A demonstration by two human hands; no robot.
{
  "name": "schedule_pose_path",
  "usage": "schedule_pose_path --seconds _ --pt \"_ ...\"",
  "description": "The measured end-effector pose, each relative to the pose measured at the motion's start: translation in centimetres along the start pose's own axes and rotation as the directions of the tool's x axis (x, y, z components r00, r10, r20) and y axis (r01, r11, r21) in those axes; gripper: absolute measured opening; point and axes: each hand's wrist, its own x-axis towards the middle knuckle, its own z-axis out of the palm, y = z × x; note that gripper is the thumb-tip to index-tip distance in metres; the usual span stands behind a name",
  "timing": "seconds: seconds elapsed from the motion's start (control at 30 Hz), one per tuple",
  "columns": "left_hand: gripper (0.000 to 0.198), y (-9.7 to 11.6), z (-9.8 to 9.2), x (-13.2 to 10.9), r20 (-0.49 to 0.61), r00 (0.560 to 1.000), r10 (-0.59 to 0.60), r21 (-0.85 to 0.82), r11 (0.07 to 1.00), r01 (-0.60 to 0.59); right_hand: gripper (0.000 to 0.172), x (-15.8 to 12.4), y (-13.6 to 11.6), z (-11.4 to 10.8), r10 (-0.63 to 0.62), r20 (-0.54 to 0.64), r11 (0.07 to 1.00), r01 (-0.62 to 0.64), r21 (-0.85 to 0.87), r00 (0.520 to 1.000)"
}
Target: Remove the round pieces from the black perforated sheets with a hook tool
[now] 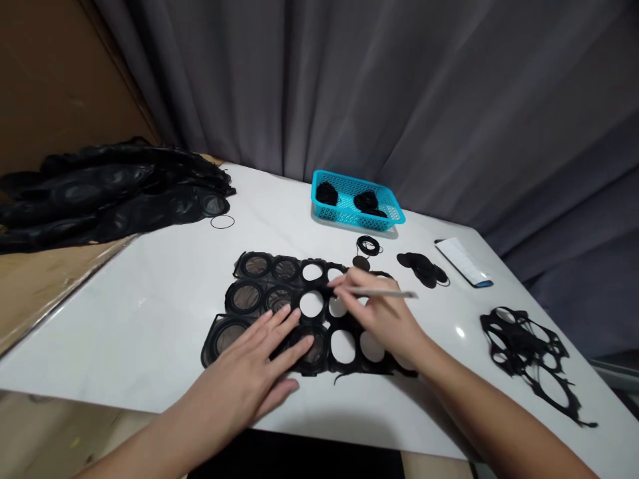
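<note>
A black sheet with rows of round rings lies on the white table. Its left rings have dark film inside, while several others are open holes showing white. My left hand rests on the sheet's lower left with fingers spread, holding nothing. Closed round a thin pale stick-like tool, my right hand is over the right part of the sheet. The fingertips are near the middle row of holes; the tool's working tip is too small to make out.
A blue basket with black pieces stands at the back. Black rings and dark discs lie before it. A white packet and black scrap are at right. Black sheets are piled at left; one thin ring lies nearby.
</note>
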Motion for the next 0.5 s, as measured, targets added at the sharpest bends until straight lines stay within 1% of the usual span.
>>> schedule_pose_path --seconds 0.07,0.1,0.13,0.23,0.33,0.5 --pt "0.055 1.2 -0.1 -0.8 0.010 1.000 0.018 0.024 1.000 -0.019 0.009 -2.1 -1.4 1.2 -0.028 0.169 0.993 0.009 0.116 0.985" --pt "0.057 1.7 -0.2 -1.2 0.019 1.000 0.024 0.033 0.999 -0.025 0.010 -3.1 -1.8 1.8 -0.045 0.227 0.987 0.008 0.162 0.973" --pt "0.060 2.1 -0.2 -1.5 0.029 0.999 0.025 0.040 0.999 -0.026 0.010 -3.8 -2.0 2.4 -0.054 0.260 0.980 0.002 0.197 0.964" --pt "0.063 2.7 -0.3 -1.9 0.043 0.999 0.013 0.045 0.999 -0.015 0.016 -4.9 -1.8 3.3 -0.007 0.289 0.960 -0.074 0.271 0.957" --pt "0.062 2.7 -0.4 -2.1 0.045 0.999 0.015 0.025 1.000 -0.016 0.020 -4.9 -1.6 3.2 0.043 0.318 0.937 -0.149 0.316 0.947" --pt "0.063 2.7 -0.5 -2.3 0.062 0.998 0.001 -0.018 1.000 0.000 0.022 -4.8 -1.6 3.1 0.022 0.337 0.933 -0.140 0.332 0.941"
